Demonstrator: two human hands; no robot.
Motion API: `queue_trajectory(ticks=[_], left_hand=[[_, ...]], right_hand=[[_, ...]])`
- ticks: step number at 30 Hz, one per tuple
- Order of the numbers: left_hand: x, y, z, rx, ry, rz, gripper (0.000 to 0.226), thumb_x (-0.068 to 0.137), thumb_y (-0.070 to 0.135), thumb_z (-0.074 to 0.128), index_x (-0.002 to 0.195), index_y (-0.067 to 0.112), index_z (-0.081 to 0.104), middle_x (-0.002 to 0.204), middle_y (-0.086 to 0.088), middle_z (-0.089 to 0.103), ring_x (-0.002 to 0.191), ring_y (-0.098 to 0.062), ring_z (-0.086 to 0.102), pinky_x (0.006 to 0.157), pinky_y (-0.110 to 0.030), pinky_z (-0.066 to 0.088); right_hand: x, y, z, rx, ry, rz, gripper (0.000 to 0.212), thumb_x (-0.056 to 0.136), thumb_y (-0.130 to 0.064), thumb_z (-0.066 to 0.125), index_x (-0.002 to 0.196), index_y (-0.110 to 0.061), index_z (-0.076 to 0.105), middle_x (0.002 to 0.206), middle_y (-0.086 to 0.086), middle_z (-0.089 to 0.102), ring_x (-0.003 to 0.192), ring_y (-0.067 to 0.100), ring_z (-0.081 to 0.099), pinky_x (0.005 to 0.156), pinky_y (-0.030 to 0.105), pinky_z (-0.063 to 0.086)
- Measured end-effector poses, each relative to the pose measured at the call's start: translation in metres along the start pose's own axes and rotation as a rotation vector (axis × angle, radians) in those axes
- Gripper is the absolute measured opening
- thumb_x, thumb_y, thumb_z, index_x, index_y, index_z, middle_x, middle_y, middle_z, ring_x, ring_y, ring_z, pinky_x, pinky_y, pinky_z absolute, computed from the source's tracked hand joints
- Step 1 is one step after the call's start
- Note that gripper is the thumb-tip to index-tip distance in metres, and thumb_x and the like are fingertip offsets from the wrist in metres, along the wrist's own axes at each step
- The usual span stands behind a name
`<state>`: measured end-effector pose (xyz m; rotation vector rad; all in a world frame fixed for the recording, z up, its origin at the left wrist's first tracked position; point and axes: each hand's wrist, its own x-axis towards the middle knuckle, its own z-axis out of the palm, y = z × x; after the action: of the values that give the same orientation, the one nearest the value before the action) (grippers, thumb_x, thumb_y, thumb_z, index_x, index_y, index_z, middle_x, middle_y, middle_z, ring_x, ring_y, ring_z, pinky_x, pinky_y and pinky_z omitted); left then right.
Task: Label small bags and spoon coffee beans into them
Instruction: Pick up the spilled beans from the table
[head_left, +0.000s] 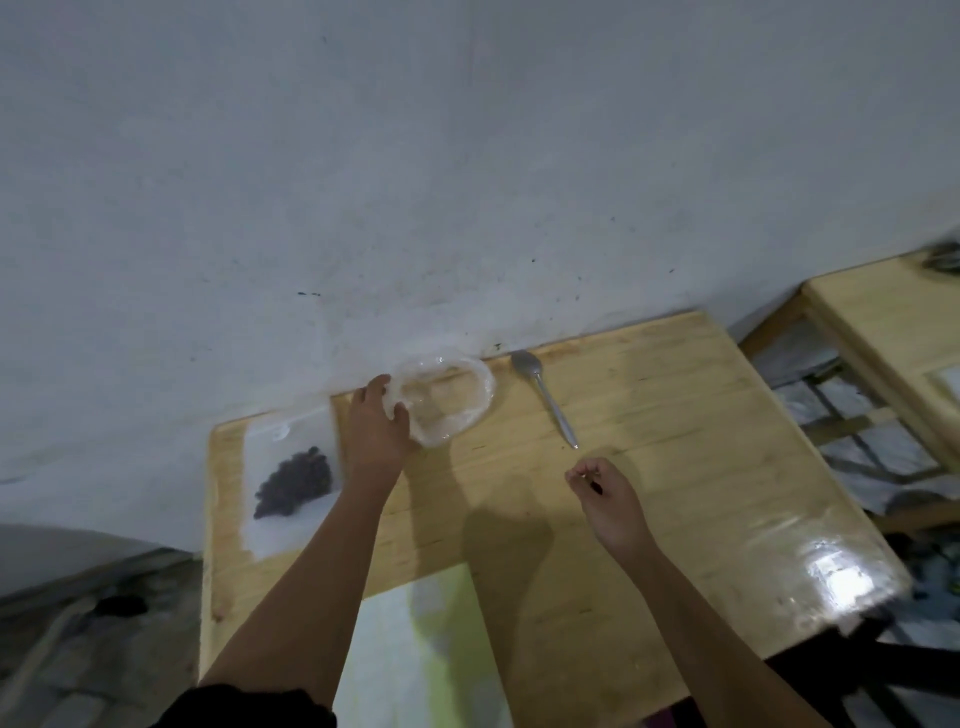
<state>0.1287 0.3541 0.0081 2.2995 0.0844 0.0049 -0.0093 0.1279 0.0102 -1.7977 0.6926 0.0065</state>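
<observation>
Nearest edge: a pale sheet (415, 649) lies on the desk (649, 519) between the two forearms. A clear film with heavy glare (831, 571) lies at the near right corner, and what it is cannot be read.

Right hand (608, 499): held over the middle of the desk, apart from every tool. Its fingers (584, 475) are curled, and thumb and forefinger appear to pinch a small dark item (595, 487), possibly a bean. This is not confirmed.

Left side: a flat clear pouch (293, 467) lies on the desk with a dark heap of coffee beans (296, 480) inside. No label can be made out on it.

Left hand (376, 426): it reaches further in, and its fingers are clamped on the near rim of a clear bag (447, 400). The bag's mouth is spread into a ring, and it looks empty.

Spoon (543, 395): on the desk just right of that bag, free of both hands. Its bowl lies toward the wall (467, 182) and its handle end toward the right hand.

Far right: a second desk (883, 322) stands apart.

Assessment: the step in hand is holding the bag open for filling, and no beans have gone in yet. The next move calls for the right hand to take the spoon by the handle. The left hand must keep the mouth wide, since thin film tends to collapse.
</observation>
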Motion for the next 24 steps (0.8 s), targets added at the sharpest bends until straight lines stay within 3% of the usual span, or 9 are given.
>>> queue_trajectory(ticks=[4,8,12,16,19,24], left_hand=[[-0.018,0.022,0.001,-0.073,0.013,0.037,0.038,0.092,0.012,0.054,0.13,0.009,0.048,0.122,-0.015,0.054,0.107,-0.024,0.053,0.083,-0.021,0.037],[-0.03,0.07,0.015,-0.17,-0.009,0.149,0.037,0.089,0.008,0.057,0.126,0.007,0.051,0.116,-0.015,0.057,0.104,-0.027,0.055,0.083,-0.024,0.039],[-0.052,0.145,0.043,-0.249,-0.074,0.28,0.036,0.091,0.012,0.055,0.127,0.011,0.051,0.115,-0.011,0.057,0.104,-0.022,0.054,0.085,-0.025,0.038],[-0.093,0.23,0.098,-0.335,-0.192,0.38,0.034,0.093,0.018,0.054,0.127,0.013,0.052,0.115,-0.006,0.055,0.104,-0.016,0.053,0.084,-0.021,0.037],[-0.136,0.278,0.153,-0.382,-0.332,0.465,0.035,0.092,0.017,0.055,0.127,0.013,0.052,0.112,-0.003,0.054,0.102,-0.014,0.052,0.082,-0.018,0.036],[-0.224,0.305,0.26,-0.331,-0.526,0.633,0.023,0.091,0.016,0.051,0.113,0.012,0.057,0.104,-0.007,0.057,0.099,-0.025,0.052,0.079,-0.03,0.041]], right_hand=[[-0.009,-0.004,-0.021,0.049,0.044,0.002,0.021,0.089,-0.006,0.058,0.072,-0.018,0.053,0.071,0.002,0.052,0.062,0.013,0.042,0.057,0.019,0.037],[-0.014,-0.012,-0.064,0.077,0.122,-0.03,0.019,0.089,-0.009,0.059,0.073,-0.017,0.053,0.066,-0.002,0.049,0.058,0.013,0.041,0.059,0.027,0.034],[-0.022,-0.014,-0.136,0.012,0.251,-0.067,0.013,0.091,-0.016,0.058,0.08,-0.011,0.055,0.063,0.004,0.047,0.057,0.018,0.042,0.056,0.031,0.034],[-0.039,0.0,-0.227,-0.031,0.411,-0.058,0.017,0.094,-0.022,0.054,0.085,-0.007,0.055,0.067,0.007,0.049,0.06,0.021,0.046,0.054,0.031,0.035],[-0.05,0.029,-0.29,-0.058,0.533,-0.014,0.02,0.095,-0.022,0.051,0.078,-0.012,0.051,0.069,0.004,0.049,0.062,0.019,0.047,0.055,0.029,0.035],[-0.08,0.111,-0.363,-0.005,0.754,0.088,0.018,0.096,-0.022,0.05,0.084,-0.008,0.053,0.074,0.005,0.053,0.069,0.021,0.051,0.058,0.031,0.037]])
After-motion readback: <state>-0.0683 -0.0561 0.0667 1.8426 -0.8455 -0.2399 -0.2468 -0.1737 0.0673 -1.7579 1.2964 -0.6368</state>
